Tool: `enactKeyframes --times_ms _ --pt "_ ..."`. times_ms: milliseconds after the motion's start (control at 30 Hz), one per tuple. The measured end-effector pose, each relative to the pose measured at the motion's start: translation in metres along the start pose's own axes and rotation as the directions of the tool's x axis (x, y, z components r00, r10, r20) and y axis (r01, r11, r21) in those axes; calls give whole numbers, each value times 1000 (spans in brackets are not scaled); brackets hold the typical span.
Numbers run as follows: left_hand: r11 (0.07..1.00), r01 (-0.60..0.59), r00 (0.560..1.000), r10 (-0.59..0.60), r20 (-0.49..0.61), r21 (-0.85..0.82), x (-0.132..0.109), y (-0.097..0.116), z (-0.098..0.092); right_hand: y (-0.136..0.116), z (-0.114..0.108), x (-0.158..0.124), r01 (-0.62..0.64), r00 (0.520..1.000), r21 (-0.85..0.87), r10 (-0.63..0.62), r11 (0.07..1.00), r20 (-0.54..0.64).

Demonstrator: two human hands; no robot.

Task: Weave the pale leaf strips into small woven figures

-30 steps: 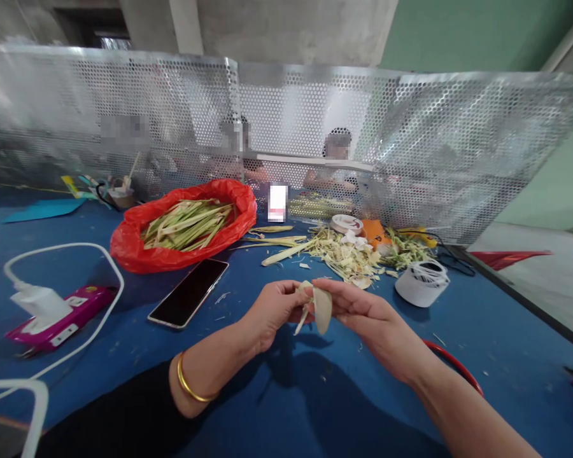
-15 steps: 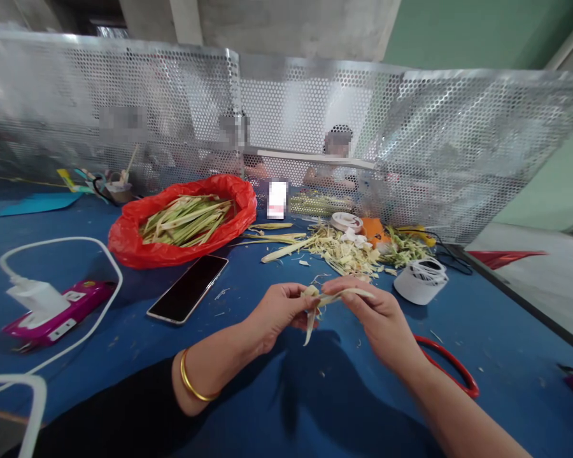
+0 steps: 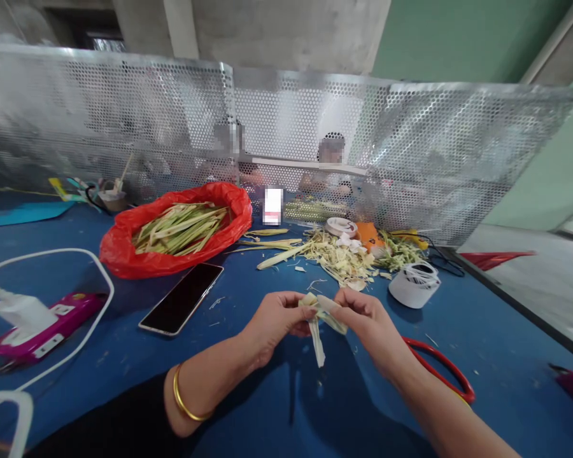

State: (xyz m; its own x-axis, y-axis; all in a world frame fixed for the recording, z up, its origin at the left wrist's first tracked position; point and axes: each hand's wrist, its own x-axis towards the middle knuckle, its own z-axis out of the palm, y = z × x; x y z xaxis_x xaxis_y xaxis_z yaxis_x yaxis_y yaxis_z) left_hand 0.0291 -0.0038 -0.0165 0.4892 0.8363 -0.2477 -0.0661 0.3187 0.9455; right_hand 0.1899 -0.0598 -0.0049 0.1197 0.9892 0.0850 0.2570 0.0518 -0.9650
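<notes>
My left hand (image 3: 282, 319) pinches a pale, folded plant strip (image 3: 318, 337) between thumb and fingers. One loose end dangles below the fingers, over the blue table. My right hand (image 3: 365, 318) is closed on another part of the same pale strips, close to the left hand. Whether this is one strip or two woven together I cannot make out. Beyond the hands lies a heap of pale plant scraps (image 3: 341, 257). To the left, a red plastic bag (image 3: 124, 254) stands open, full of long green-yellow strips (image 3: 181, 229).
A black phone (image 3: 181, 299) lies left of my hands, beside a purple power strip (image 3: 52, 324) with a white cable. A white roll (image 3: 414, 284) and red handles (image 3: 442, 369) are on the right. A perforated metal screen (image 3: 296, 114) stands behind, with people beyond it.
My right hand has brought its length of strip in, bending it down beside the left hand's fingers. The dangling end hangs lower. The view has tilted slightly.
</notes>
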Motion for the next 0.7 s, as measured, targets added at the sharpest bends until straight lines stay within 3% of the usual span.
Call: enactKeyframes --times_ms 233,700 --pt "999 -23 998 24 -62 26 -2 3 2 2 3 1 -94 995 -25 95 995 42" --pt "982 -136 989 143 -48 129 -8 5 9 -1 7 0 -180 984 93 179 979 23"
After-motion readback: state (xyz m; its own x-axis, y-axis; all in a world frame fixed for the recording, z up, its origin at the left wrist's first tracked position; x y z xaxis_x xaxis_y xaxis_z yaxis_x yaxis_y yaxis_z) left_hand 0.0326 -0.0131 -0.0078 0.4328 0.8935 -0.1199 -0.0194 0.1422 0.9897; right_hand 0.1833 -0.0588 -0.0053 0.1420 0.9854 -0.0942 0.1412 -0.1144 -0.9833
